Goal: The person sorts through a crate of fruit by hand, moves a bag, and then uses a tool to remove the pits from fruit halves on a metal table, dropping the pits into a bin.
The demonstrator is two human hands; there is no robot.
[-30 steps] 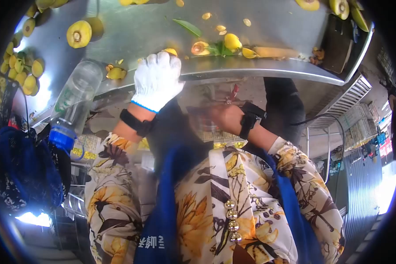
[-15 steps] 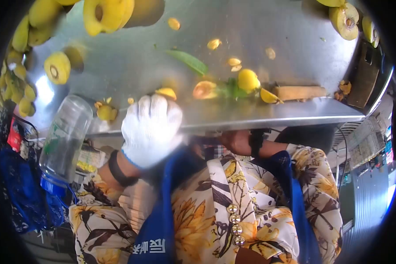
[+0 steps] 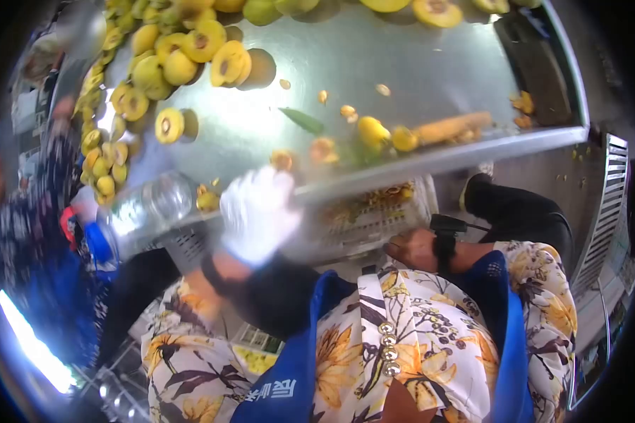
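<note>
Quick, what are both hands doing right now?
Left hand: white glove, curled over the metal table edge, holding nothing visible.
Right hand: bare, below the table; cannot tell.

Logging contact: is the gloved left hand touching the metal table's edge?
Touching: the head view shows the gloved left hand resting over the metal table's front edge.

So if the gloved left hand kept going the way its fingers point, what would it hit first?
Probably the small fruit piece just beyond the left hand on the metal table; motion blur leaves depth unclear.
</note>
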